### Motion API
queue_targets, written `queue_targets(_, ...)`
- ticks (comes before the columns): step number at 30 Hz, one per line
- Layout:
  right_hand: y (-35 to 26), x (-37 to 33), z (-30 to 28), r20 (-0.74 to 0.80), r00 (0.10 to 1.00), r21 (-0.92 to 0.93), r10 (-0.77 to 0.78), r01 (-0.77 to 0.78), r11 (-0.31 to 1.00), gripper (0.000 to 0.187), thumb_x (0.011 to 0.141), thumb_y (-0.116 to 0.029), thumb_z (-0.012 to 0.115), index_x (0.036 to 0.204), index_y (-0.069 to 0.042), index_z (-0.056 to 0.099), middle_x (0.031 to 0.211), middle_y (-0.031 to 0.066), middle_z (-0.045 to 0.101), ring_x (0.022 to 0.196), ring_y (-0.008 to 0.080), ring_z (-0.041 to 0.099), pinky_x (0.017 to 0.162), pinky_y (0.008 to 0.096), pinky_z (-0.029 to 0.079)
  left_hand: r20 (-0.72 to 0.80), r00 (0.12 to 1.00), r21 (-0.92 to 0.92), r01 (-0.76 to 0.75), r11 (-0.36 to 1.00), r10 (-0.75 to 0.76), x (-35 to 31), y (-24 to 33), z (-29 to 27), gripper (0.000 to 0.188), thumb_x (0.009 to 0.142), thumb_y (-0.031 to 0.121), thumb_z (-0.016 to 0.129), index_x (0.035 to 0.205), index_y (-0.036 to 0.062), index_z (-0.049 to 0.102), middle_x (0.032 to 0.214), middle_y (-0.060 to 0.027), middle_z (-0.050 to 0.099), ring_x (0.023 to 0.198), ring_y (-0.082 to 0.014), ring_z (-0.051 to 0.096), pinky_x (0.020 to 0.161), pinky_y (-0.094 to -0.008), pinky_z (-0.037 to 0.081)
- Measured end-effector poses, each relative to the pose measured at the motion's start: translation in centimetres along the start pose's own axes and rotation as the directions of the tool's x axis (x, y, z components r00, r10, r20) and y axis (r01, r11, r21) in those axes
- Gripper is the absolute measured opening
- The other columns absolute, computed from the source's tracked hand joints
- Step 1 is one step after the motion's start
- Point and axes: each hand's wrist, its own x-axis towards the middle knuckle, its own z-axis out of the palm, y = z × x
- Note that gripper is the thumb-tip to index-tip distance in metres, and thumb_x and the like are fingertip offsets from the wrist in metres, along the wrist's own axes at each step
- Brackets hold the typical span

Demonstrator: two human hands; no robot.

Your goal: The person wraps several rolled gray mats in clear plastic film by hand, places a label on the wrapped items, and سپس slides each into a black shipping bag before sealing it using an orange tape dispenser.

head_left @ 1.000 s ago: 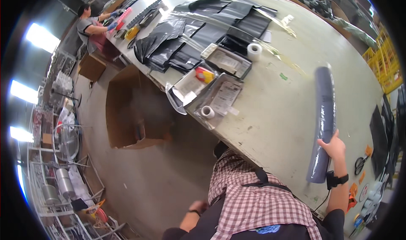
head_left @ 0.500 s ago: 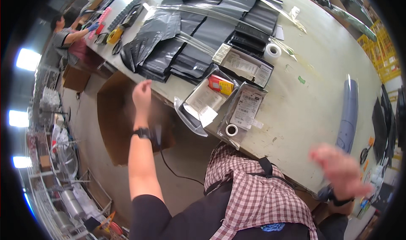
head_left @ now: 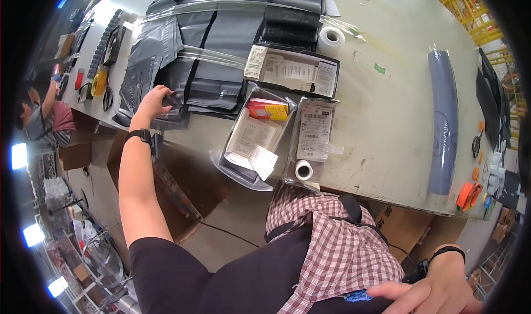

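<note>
At the front left edge of the table, my left hand [head_left: 154,102] is over the near end of a spread of black plastic mailing bags [head_left: 232,24]. Its thumb and fingers are apart, and I see nothing between them. Low at the right, my right hand [head_left: 434,289] is beside my checked apron [head_left: 354,253] with fingers stretched out, holding nothing. Between the hands, along the table edge, are an open tray of paper slips and a red-and-yellow packet [head_left: 268,109], a plastic-covered tray of printed labels [head_left: 315,131], and a black box of slips [head_left: 290,69].
Clear tape or film strips [head_left: 210,54] cross the bags. A white roll [head_left: 331,37] stands behind the black box. A rolled bluish plastic sheet [head_left: 442,120] lies at right, near an orange tape dispenser [head_left: 469,195]. Below left is a cardboard box [head_left: 193,184]. A co-worker [head_left: 50,115] stands far left.
My left hand has gone from beyond the table edge to over the black bags. My right hand has dropped from beside the table's right edge down toward my apron. The view has shifted.
</note>
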Motion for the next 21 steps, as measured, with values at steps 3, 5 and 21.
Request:
queue_targets(3, 0.3, -0.2, 0.5, -0.007, 1.0, -0.009, -0.023, 0.023, 1.0, 0.098, 0.083, -0.078, 0.021, 0.113, 0.008, 0.057, 0.111, 0.0242, 0.061, 0.119, 0.0464, 0.042, 0.104, 0.0626, 0.009, -0.052, 0.998, 0.118, -0.037, 0.992, 0.043, 0.2, 0.0, 0.7, 0.036, 0.064, 0.004, 0.074, 0.096, 0.0071, 0.056, 0.099, -0.0118, 0.056, 0.092, -0.0337, 0.059, 0.081, -0.039, 0.05)
queue_targets(5, 0.4, 0.0, 0.6, 0.002, 0.999, -0.013, -0.039, 0.039, 0.999, 0.102, 0.083, -0.079, 0.019, 0.113, 0.011, 0.056, 0.112, 0.0256, 0.06, 0.121, 0.0477, 0.041, 0.104, 0.0629, 0.007, -0.132, 0.99, 0.237, -0.013, 0.971, 0.045, 0.2, -0.2, 1.2, 0.026, 0.066, 0.001, 0.068, 0.086, 0.0063, 0.052, 0.092, -0.0114, 0.054, 0.085, -0.035, 0.058, 0.074, -0.0423, 0.049)
queue_targets(21, 8.7, -0.5, -15.0, -0.364, 0.595, 0.075, 0.716, -0.748, 0.659, 0.038, 0.097, -0.035, 0.051, 0.112, 0.0, 0.05, 0.105, 0.0161, 0.061, 0.091, 0.0193, 0.06, 0.082, 0.0333, 0.049, -0.811, 0.57, -0.115, 0.064, 0.991, -0.131, -12.1, 12.6, -4.6, 0.016, 0.088, 0.012, 0.054, 0.099, 0.0021, 0.048, 0.092, -0.014, 0.054, 0.081, -0.0287, 0.059, 0.074, -0.0348, 0.047)
